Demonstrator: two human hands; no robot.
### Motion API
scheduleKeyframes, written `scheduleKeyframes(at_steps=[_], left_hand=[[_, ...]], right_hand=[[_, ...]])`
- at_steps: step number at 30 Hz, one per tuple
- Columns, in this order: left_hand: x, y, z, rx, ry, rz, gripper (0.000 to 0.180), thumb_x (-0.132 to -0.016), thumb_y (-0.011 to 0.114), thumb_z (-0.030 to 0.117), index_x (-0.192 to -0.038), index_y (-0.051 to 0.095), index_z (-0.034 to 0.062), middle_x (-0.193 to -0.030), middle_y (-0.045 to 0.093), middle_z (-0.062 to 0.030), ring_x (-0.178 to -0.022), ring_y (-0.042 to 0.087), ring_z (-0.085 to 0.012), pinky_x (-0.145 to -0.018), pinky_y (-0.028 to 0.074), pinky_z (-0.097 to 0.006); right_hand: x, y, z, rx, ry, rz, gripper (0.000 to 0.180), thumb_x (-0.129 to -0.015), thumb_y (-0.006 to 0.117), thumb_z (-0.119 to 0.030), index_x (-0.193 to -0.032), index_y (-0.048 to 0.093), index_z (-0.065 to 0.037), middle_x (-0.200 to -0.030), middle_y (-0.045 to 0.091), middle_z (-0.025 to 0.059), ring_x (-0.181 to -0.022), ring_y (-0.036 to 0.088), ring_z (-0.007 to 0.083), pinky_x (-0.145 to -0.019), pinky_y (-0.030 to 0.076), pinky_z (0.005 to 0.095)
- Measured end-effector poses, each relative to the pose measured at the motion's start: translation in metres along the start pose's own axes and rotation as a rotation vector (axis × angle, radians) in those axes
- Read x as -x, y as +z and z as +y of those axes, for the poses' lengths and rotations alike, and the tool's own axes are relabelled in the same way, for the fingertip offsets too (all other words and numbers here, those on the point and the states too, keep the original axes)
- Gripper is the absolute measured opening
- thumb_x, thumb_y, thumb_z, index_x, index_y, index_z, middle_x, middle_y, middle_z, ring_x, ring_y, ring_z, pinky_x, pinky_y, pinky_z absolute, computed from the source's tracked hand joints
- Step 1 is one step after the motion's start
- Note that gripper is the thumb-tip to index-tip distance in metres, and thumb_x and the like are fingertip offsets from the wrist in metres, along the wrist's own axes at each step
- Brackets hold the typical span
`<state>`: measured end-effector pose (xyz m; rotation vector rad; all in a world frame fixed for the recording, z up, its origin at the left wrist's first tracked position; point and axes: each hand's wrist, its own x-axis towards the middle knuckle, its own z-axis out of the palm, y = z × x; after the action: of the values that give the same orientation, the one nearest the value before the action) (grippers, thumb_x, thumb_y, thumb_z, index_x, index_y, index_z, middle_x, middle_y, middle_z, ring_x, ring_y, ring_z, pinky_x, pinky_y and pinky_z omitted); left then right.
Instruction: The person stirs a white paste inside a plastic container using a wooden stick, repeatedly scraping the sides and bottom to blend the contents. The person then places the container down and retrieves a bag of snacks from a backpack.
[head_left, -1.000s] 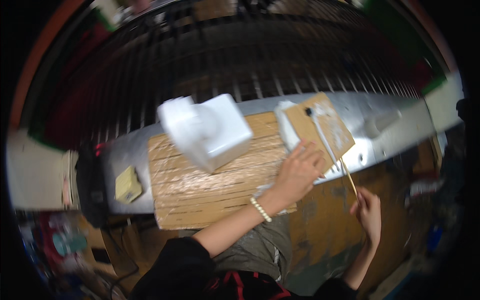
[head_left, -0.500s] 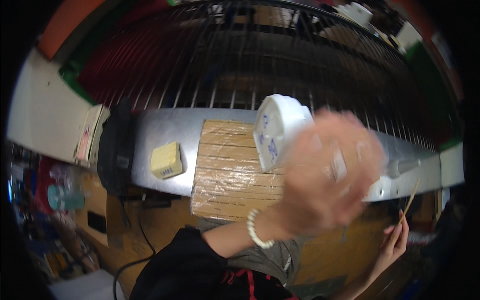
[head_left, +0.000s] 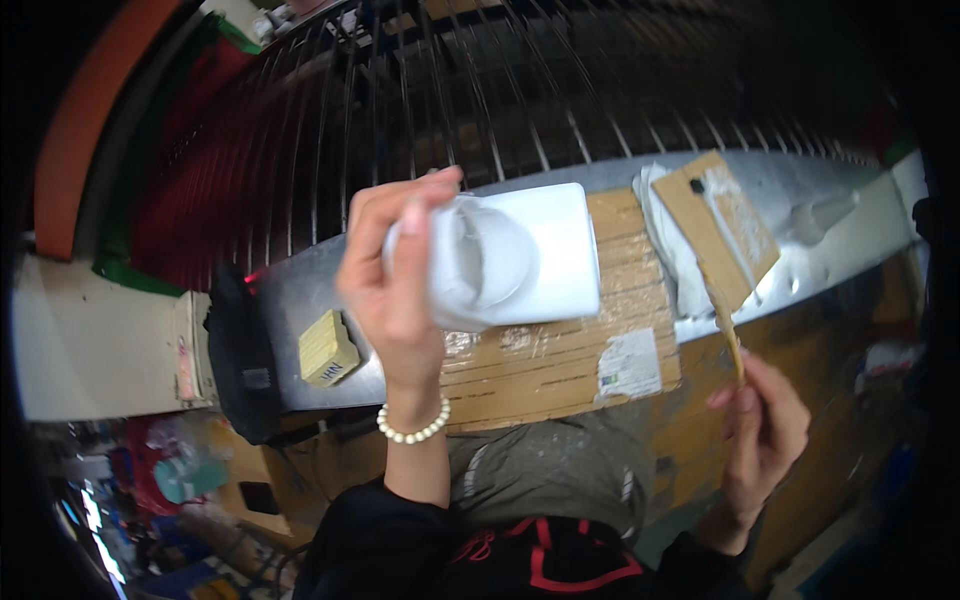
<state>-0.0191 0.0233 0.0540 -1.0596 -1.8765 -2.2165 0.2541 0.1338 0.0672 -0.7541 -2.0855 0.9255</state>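
Head view: my left hand [head_left: 395, 265] is now up at the white container [head_left: 567, 250], whereas a second ago it lay beside the brown card [head_left: 680, 220] near the right end of the metal counter [head_left: 305, 290]; half a second ago it was a blur between the two. My thumb and fingers are raised and a little spread around the blurred near-left end of the container, by its round white part [head_left: 512, 258]. I cannot tell whether they have closed on anything there.

The container sits on the plastic-wrapped cardboard slab [head_left: 530, 375], toward its far edge; the slab's near edge reaches past the counter's front edge, over my lap. My right hand [head_left: 765, 425], out beyond that front edge, pinches a thin stick [head_left: 732, 345] between thumb and fingers. Half a second ago the stick pointed out past the card; now its upper end meets the card's near corner in view, though I cannot tell if they touch. The card, smeared white, lies over a white cloth [head_left: 672, 255].

I judge that my left hand has turned from the card to the container, while my right keeps the stick ready. Left of the slab, a yellow block [head_left: 328, 350] rests near the counter's front edge.
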Motion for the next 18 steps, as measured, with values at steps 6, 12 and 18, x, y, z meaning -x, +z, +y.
scheduleKeyframes(at_steps=[6,12,18], left_hand=[[0.018,-0.032,0.0,0.178,-0.091,-0.025,0.035,-0.099,0.05,0.023,-0.116,0.062,-0.0045,-0.118,0.065,-0.0285,-0.117,0.064,-0.0346,-0.107,0.047,-0.046],[0.027,-0.039,-0.006,0.414,0.095,-0.217,0.042,-0.098,0.044,0.016,-0.136,0.052,0.0012,-0.104,0.064,-0.0095,-0.117,0.062,-0.0333,-0.119,0.032,-0.059],[0.036,-0.039,-0.002,0.341,0.158,-0.271,0.048,-0.096,0.043,0.008,-0.143,0.049,0.0013,-0.1,0.062,-0.0063,-0.111,0.063,-0.0325,-0.119,0.03,-0.063]], right_hand=[[-0.027,0.004,-0.028,0.483,-0.334,-0.069,0.027,-0.078,0.071,-0.004,-0.103,0.078,-0.011,-0.081,0.066,0.002,-0.069,0.056,0.0132,-0.084,0.042,0.0381],[-0.023,0.047,-0.041,0.632,-0.545,0.153,0.027,-0.078,0.075,-0.014,-0.099,0.08,-0.03,-0.086,0.065,-0.0103,-0.075,0.055,0.0107,-0.108,0.031,0.0474],[-0.013,0.049,-0.053,0.728,-0.566,0.082,0.019,-0.075,0.077,-0.023,-0.092,0.081,-0.03,-0.077,0.062,-0.0108,-0.07,0.051,0.0085,-0.104,0.028,0.0493]])
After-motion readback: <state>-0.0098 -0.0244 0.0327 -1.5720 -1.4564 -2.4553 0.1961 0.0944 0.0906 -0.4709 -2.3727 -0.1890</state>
